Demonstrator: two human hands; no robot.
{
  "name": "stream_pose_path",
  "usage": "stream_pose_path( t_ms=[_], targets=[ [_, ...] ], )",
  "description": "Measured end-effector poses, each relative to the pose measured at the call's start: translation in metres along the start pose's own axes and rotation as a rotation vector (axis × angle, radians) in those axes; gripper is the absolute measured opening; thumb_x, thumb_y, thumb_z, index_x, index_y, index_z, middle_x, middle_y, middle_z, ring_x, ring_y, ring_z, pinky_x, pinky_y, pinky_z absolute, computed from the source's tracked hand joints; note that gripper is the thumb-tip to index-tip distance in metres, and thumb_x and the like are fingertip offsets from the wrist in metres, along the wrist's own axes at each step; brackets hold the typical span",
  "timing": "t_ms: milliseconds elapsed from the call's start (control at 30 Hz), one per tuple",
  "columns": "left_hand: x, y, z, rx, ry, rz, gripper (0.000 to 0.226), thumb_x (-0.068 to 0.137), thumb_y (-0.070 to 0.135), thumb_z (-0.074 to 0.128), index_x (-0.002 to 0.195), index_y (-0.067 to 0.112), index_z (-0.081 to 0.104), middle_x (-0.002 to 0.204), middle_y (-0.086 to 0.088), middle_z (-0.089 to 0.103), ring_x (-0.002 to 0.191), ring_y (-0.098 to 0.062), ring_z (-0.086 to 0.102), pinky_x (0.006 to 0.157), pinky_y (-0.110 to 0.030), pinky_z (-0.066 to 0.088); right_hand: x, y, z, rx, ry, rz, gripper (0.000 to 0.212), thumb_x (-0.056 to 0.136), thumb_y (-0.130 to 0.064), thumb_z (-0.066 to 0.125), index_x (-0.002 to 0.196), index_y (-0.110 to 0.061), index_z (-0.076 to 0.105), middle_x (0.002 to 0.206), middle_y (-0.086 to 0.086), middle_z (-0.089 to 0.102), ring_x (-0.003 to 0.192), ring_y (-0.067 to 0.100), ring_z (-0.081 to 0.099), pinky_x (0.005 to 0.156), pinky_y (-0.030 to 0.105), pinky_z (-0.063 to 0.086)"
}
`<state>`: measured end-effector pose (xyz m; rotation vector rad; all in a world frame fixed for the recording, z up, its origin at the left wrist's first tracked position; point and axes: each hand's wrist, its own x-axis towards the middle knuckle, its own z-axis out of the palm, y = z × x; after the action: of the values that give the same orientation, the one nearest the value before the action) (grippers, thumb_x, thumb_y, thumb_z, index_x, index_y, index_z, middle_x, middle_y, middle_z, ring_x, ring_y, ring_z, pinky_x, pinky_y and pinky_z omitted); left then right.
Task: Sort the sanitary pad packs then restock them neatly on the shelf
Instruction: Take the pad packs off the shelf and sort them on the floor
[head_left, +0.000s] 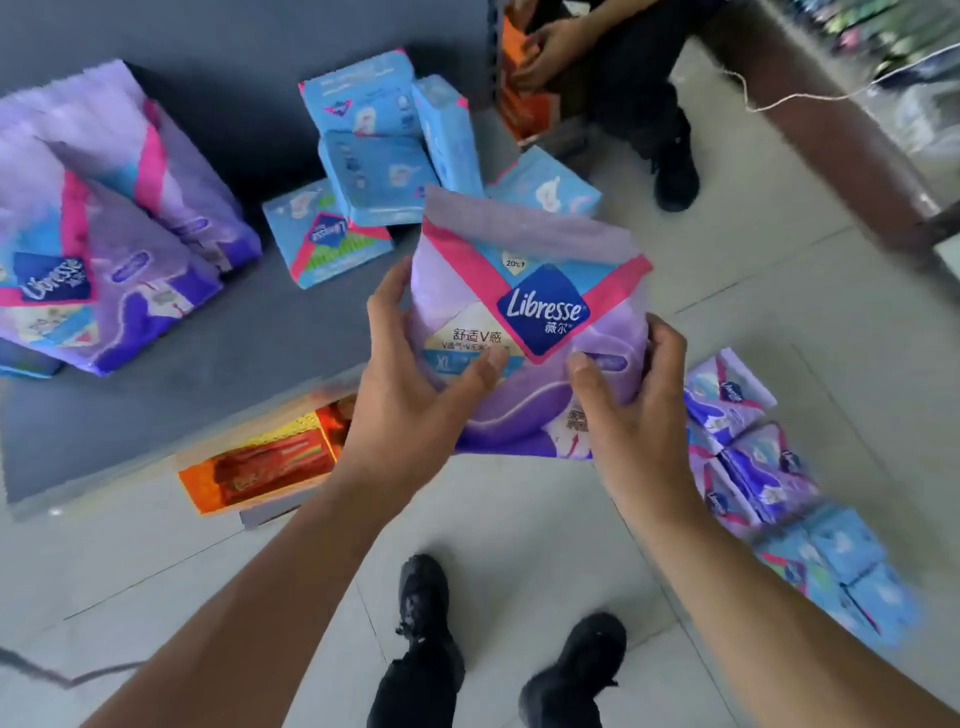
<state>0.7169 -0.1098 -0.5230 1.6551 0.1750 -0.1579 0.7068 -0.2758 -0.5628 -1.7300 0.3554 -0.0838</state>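
At the centre of the frame, a purple Libresse pack (530, 332) is held upright between both hands: the left hand (415, 395) grips its left edge with the thumb across the front, and the right hand (634, 410) grips the right edge likewise. It hangs above the front lip of the grey shelf (218, 364). Matching purple packs (109, 223) stand at the upper left, and blue packs (374, 171) are stacked at the upper middle. More unsorted packs (769, 467) lie on the floor at the right. This looks like the placing step for a sorted pack. The next move probably calls for carrying it leftward and setting it squarely beside the purple group.
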Motion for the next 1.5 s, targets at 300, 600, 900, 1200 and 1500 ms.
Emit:
stream_pose_path(
  t_ms=[300, 600, 900, 1200, 1500],
  targets=[
    [-0.014, -0.031, 0.184, 0.227, -0.279, -0.106, 0.066, 0.08, 0.025, 0.079, 0.132, 0.037, 0.039, 0.117, 0.015, 0.066, 0.1, -0.008, 0.068, 0.087, -0.039, 0.056, -0.03, 0.071, -0.18, -0.058, 0.231, 0.259, 0.072, 0.078, -0.051, 0.064, 0.138, -0.019, 0.04, 0.136, 0.0, 0.054, 0.124, 0.013, 0.052, 0.103, 0.028, 0.042],
    [-0.035, -0.087, 0.298, 0.378, -0.447, -0.361, 0.058, 0.083, 0.0, 0.07, 0.121, 0.025, 0.034, 0.11, 0.01, 0.057, 0.089, -0.001, 0.063, 0.062, -0.01, 0.052, -0.063, 0.154, -0.28, 0.072, 0.336, 0.655, 0.042, 0.081, -0.04, 0.069, 0.117, -0.034, 0.049, 0.11, -0.004, 0.064, 0.094, 0.016, 0.068, 0.085, 0.044, 0.057],
    [-0.027, -0.185, 0.344, 0.739, -0.689, -0.367, 0.044, 0.085, 0.024, 0.073, 0.118, 0.028, 0.045, 0.113, 0.006, 0.06, 0.098, -0.011, 0.062, 0.063, -0.013, 0.046, -0.081, 0.247, -0.285, -0.016, 0.416, 0.958, 0.036, 0.085, -0.033, 0.069, 0.113, -0.021, 0.051, 0.106, 0.002, 0.064, 0.092, 0.02, 0.067, 0.08, 0.041, 0.056],
    [0.02, -0.352, 0.427, 0.899, -0.802, -0.265, 0.044, 0.09, 0.017, 0.064, 0.126, 0.016, 0.038, 0.122, -0.006, 0.063, 0.105, -0.024, 0.064, 0.082, -0.035, 0.054, -0.044, 0.424, -0.289, -0.116, 0.554, 0.948, 0.047, 0.088, -0.023, 0.067, 0.13, -0.015, 0.047, 0.119, 0.004, 0.061, 0.104, 0.023, 0.061, 0.077, 0.027, 0.043],
    [0.061, -0.486, 0.476, 1.086, -0.877, -0.101, 0.06, 0.088, 0.025, 0.064, 0.141, 0.015, 0.038, 0.133, -0.013, 0.047, 0.12, -0.03, 0.051, 0.097, -0.045, 0.048, 0.009, 0.562, -0.279, -0.225, 0.539, 0.888, 0.054, 0.086, -0.024, 0.065, 0.136, -0.013, 0.046, 0.129, 0.009, 0.059, 0.117, 0.029, 0.055, 0.095, 0.034, 0.046]
  ],
)
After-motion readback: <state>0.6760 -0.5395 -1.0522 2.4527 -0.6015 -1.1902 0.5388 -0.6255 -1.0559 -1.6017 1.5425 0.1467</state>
